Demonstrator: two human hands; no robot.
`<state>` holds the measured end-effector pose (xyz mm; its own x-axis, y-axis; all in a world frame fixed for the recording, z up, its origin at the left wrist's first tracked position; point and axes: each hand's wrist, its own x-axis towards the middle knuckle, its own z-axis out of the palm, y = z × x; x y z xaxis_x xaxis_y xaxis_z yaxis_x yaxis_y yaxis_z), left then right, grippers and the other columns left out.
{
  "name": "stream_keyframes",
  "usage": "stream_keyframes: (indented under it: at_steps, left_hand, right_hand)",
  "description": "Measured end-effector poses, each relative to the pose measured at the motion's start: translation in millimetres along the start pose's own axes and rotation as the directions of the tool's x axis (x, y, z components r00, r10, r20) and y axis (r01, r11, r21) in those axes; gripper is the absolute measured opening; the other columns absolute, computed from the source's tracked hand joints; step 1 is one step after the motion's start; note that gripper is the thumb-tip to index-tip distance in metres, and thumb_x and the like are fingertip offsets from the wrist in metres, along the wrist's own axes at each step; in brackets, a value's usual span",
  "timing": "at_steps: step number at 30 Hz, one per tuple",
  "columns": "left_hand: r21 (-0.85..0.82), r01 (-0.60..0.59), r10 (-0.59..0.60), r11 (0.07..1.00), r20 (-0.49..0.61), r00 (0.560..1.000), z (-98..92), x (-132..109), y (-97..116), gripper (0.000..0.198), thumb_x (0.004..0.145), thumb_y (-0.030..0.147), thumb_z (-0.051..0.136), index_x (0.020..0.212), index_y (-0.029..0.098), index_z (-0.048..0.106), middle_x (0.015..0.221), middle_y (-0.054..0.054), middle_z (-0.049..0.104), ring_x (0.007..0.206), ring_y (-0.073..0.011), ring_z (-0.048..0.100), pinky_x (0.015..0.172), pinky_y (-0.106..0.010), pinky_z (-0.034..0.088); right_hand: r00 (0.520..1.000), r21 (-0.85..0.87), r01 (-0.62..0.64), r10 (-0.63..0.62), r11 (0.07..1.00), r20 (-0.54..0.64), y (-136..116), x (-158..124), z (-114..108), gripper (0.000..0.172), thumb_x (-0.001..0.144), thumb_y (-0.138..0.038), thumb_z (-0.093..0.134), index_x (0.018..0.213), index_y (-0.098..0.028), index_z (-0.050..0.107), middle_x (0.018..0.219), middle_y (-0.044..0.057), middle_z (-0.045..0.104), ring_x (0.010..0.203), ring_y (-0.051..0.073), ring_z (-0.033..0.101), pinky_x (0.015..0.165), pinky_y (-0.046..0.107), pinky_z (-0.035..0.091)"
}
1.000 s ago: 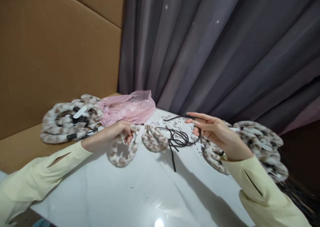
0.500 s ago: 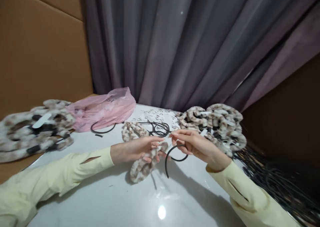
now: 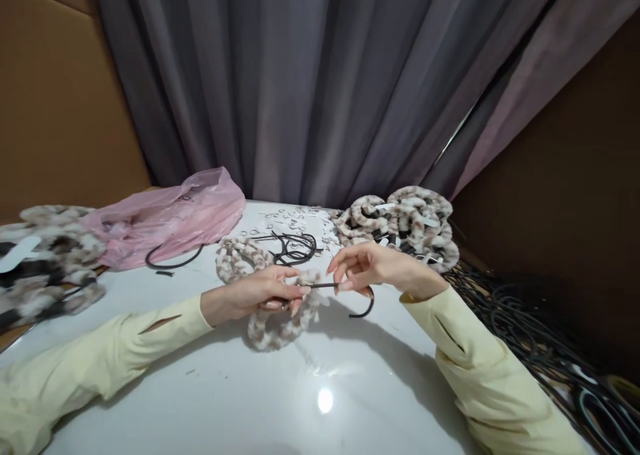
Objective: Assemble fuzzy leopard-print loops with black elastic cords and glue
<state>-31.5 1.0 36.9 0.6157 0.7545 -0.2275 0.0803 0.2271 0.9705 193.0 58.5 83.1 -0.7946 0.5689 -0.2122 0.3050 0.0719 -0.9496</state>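
My left hand (image 3: 263,293) grips a plush ring (image 3: 280,335), short-piled, mottled white and brown, in front and to the right of the pink plastic bag (image 3: 175,218). My right hand (image 3: 367,271) pinches a smooth black cord (image 3: 323,285), its free end curling; the other end meets my left fingertips, and whether it enters the plush I cannot tell. A second plush ring (image 3: 243,258) lies just right of the bag. Coiled cords (image 3: 300,248) and a plush heap (image 3: 420,225) sit farther right of it. The tabletop (image 3: 200,401) is white, glossy, glare-spotted. Beyond the bag hangs a pleated grey-purple curtain (image 3: 290,88).
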Motion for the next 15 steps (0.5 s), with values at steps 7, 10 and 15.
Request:
stream_keyframes:
  at_steps: [7,10,15]
  left_hand:
    - [0.438,-0.002,0.114,0.899,-0.23,0.966,11.6,-6.7,4.5,0.026,0.074,0.04,0.059,0.088,0.018,0.053,0.065,0.002,0.062,0.05,-0.0098,0.046,0.046,-0.019,0.031]
    - [0.45,-0.012,0.118,0.893,-0.207,0.971,11.6,-8.6,7.8,0.031,0.07,0.039,0.064,0.091,0.018,0.053,0.068,0.003,0.06,0.057,-0.0104,0.048,0.051,-0.019,0.033]
    - [0.233,0.041,-0.022,0.972,-0.082,0.996,4.1,-11.4,14.0,0.039,0.081,0.05,0.049,0.098,0.016,0.057,0.069,0.001,0.054,0.05,-0.0072,0.039,0.044,-0.018,0.027]
  right_hand:
    - [0.988,-0.085,-0.072,0.083,0.994,0.134,0.4,5.2,32.4,0.039,0.079,-0.048,0.057,0.089,-0.012,0.066,0.072,0.003,0.066,0.039,0.002,0.043,0.042,0.017,0.036]
    - [0.987,-0.163,-0.066,0.088,0.984,0.133,2.1,8.3,39.7,0.036,0.079,-0.044,0.059,0.084,-0.009,0.068,0.051,-0.001,0.059,0.035,0.002,0.026,0.034,0.017,0.019]
    - [0.995,-0.125,-0.038,0.049,0.991,0.089,-6.7,-0.7,24.1,0.031,0.079,-0.036,0.059,0.094,-0.01,0.069,0.066,0.001,0.064,0.039,0.001,0.024,0.037,0.019,0.017]
